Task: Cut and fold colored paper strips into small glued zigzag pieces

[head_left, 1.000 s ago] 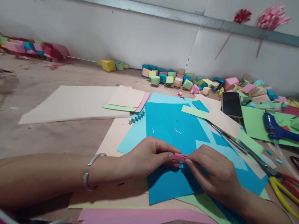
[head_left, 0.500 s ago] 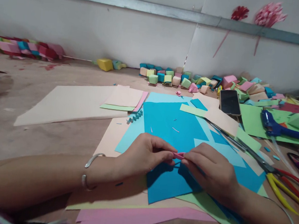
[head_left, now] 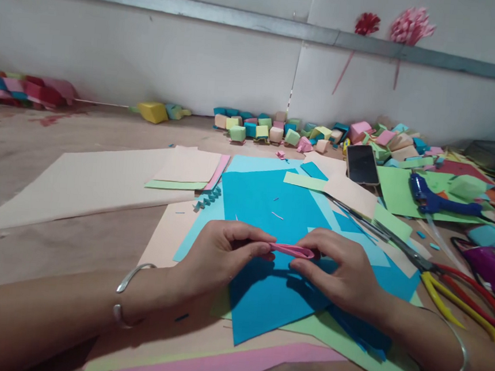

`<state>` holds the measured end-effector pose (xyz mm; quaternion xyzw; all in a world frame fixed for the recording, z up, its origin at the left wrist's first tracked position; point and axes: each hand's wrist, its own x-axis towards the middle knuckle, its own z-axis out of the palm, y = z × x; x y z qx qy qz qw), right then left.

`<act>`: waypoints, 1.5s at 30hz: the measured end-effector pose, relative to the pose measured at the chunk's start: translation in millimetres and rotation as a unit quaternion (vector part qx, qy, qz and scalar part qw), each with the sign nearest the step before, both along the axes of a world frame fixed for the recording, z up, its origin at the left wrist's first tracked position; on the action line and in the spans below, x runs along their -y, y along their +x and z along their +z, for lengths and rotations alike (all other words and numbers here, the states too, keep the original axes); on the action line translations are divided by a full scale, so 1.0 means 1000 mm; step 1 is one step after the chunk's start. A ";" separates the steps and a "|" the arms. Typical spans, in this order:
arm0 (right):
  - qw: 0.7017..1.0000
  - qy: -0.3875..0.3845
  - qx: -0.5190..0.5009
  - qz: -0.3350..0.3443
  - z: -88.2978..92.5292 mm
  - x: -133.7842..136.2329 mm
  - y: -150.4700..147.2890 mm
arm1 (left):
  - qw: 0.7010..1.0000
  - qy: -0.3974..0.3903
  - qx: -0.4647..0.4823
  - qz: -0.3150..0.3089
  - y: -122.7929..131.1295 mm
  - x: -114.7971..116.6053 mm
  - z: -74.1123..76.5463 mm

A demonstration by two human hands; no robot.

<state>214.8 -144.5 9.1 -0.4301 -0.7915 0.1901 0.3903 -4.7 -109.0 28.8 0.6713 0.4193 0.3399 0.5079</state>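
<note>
A narrow pink paper strip (head_left: 291, 250), bent into a long flat loop, is held level above the blue sheet (head_left: 267, 199). My left hand (head_left: 224, 250) pinches its left end between thumb and fingers. Around the rounded right end, my right hand (head_left: 344, 269) has its thumb below and its fingers behind, loosely closed on the loop. Tiny pink and blue paper scraps lie on the blue sheet. Beneath it are layered light blue, peach, green and pink sheets (head_left: 231, 369). A small zigzag-folded teal strip (head_left: 207, 199) rests left of the blue sheet.
Scissors with red handles (head_left: 472, 286) and a yellow-handled tool (head_left: 445, 298) lie at right. Beyond them are a blue glue gun (head_left: 441, 199) and a phone (head_left: 362, 164). Folded paper cubes (head_left: 261, 130) line the wall. Cream paper (head_left: 83, 177) is at left. Paper flowers (head_left: 411, 26) hang above.
My right hand has shifted off the middle of the pink strip toward its right end, so more of the loop shows. The camera view has turned slightly right.
</note>
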 end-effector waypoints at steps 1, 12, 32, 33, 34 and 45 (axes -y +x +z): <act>1.000 -0.010 -0.005 -0.006 0.000 0.000 0.000 | 1.000 0.004 0.001 -0.002 0.000 0.000 0.000; 0.994 -0.083 -0.066 -0.039 0.002 -0.002 0.002 | 1.000 0.007 0.018 -0.006 -0.002 -0.002 0.000; 0.970 -0.217 -0.107 -0.012 0.010 -0.005 0.011 | 0.991 -0.102 0.070 -0.046 0.002 -0.007 0.004; 0.971 -0.212 -0.112 -0.003 0.010 -0.006 0.011 | 0.991 -0.101 0.070 -0.043 0.002 -0.006 0.004; 0.975 -0.191 -0.109 0.005 0.010 -0.008 0.011 | 0.992 -0.097 0.068 -0.039 0.002 -0.005 0.004; 1.000 -0.003 0.003 -0.027 0.002 0.002 -0.003 | 0.995 0.033 -0.056 -0.070 0.001 0.003 0.001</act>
